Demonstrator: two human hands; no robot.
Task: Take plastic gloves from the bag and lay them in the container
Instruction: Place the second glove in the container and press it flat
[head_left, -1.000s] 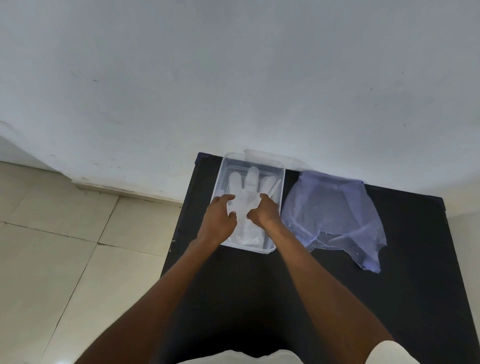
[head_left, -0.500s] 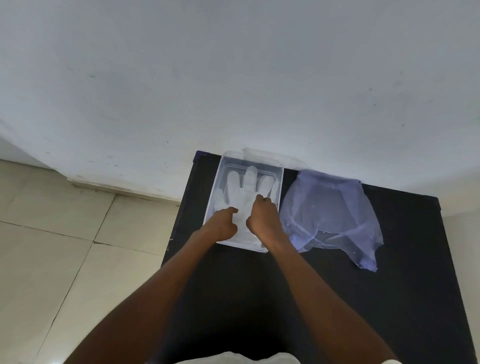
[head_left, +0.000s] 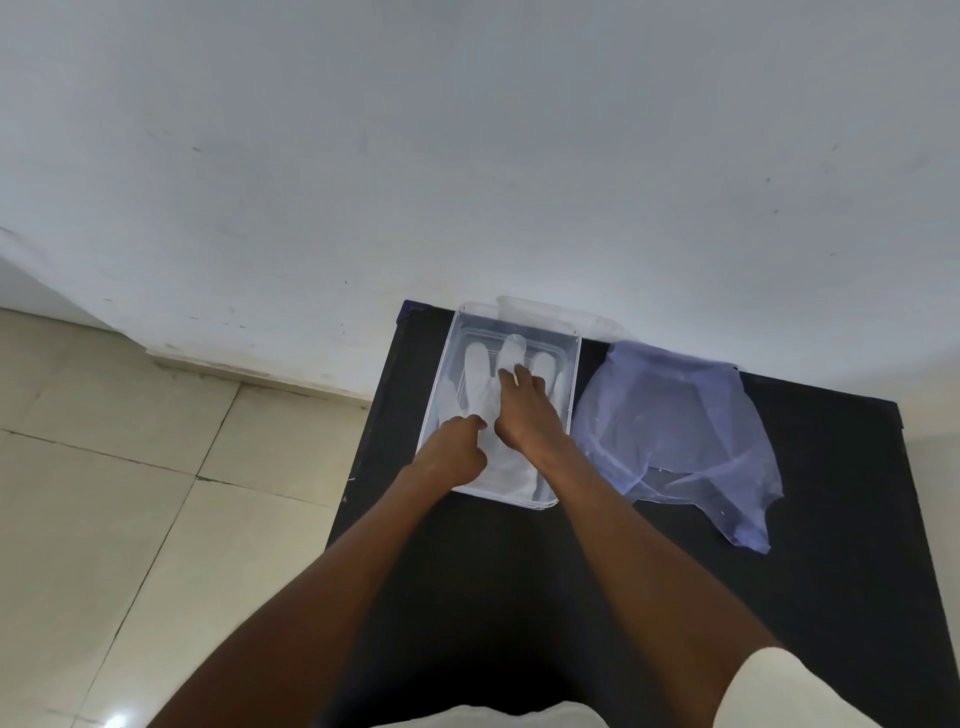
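A clear plastic container stands at the far left of the black table. White translucent plastic gloves lie flat inside it, fingers pointing toward the wall. My left hand is curled over the glove's left side near the cuff, and its thumb and forefinger tips meet on the plastic. Flat on the glove's palm lies my right hand, its fingers spread and reaching onto the glove's fingers. The bluish see-through bag lies crumpled just right of the container.
A clear lid leans behind the container against the white wall. The black table stretches right and toward me; its left edge drops to a tiled floor. The wall rises directly behind the table.
My right hand has slid forward over the glove, from its palm toward its fingers. My left hand has drawn back toward the cuff and curled tighter.
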